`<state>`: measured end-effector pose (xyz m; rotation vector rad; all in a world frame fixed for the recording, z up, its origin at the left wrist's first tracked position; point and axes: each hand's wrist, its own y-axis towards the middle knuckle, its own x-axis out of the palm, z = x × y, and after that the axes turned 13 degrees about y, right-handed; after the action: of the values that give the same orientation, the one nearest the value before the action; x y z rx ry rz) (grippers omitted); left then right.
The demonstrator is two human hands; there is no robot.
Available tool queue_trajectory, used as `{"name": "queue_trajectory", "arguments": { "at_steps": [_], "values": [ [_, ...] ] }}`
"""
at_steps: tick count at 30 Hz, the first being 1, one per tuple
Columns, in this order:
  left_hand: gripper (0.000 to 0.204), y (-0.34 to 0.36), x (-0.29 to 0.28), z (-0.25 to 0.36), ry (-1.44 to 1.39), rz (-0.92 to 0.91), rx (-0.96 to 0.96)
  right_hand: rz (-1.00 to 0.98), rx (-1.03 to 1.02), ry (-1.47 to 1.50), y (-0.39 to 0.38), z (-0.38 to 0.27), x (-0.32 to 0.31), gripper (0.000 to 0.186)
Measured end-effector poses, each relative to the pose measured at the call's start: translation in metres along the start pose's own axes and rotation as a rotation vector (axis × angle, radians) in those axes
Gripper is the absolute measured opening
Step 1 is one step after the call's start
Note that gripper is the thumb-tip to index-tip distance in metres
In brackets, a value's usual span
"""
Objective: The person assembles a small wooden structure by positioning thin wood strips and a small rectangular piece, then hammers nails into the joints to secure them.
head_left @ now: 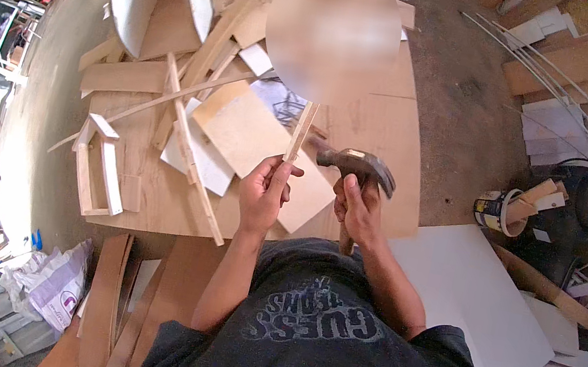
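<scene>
My left hand [267, 190] grips a narrow wooden strip [301, 134] near its lower end, holding it up over the workbench; its far end runs into a blurred patch. In my right hand [360, 209] is a claw hammer [361, 165], gripped on the handle close below the head. The hammer's striking face points left toward the strip, and its claw points right. Whether the face touches the strip, I cannot tell. Beneath both hands lie pale flat boards [244, 131] on the wooden worktop [388, 137].
A small wooden frame [108, 178] stands at the worktop's left, with long strips [185, 153] beside it. A curved-sided box [159, 10] is at the far left. To the right are a bucket of offcuts [501, 212] and a white panel [471, 293]. A plastic bag [51, 286] lies lower left.
</scene>
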<state>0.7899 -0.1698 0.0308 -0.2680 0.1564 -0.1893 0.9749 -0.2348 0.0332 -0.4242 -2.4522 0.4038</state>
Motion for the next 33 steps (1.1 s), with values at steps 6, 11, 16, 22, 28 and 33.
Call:
{"name": "queue_trajectory", "arguments": {
  "at_steps": [6, 11, 16, 22, 28, 33],
  "values": [
    [0.027, 0.006, 0.080, 0.017, 0.177, 0.074, 0.019, -0.126, -0.778, -0.769, 0.007, -0.027, -0.077, 0.054],
    [0.031, 0.004, 0.121, 0.037, 0.219, 0.119, 0.067, -0.212, -0.843, -0.844, 0.009, -0.052, -0.082, 0.054],
    [0.032, 0.006, 0.132, 0.033, 0.201, 0.094, -0.032, -0.183, -1.029, -0.733, 0.007, -0.051, -0.094, 0.051],
    [0.035, 0.007, 0.136, 0.038, 0.151, 0.056, -0.034, -0.100, -0.975, -0.724, 0.021, -0.044, -0.101, 0.060],
    [0.033, 0.007, 0.139, 0.032, 0.104, 0.038, -0.013, -0.178, -0.842, -0.794, 0.008, -0.071, -0.099, 0.059],
    [0.033, 0.003, 0.143, 0.038, 0.181, 0.086, 0.056, -0.128, -0.721, -0.734, 0.007, -0.067, -0.096, 0.049]
  ]
}}
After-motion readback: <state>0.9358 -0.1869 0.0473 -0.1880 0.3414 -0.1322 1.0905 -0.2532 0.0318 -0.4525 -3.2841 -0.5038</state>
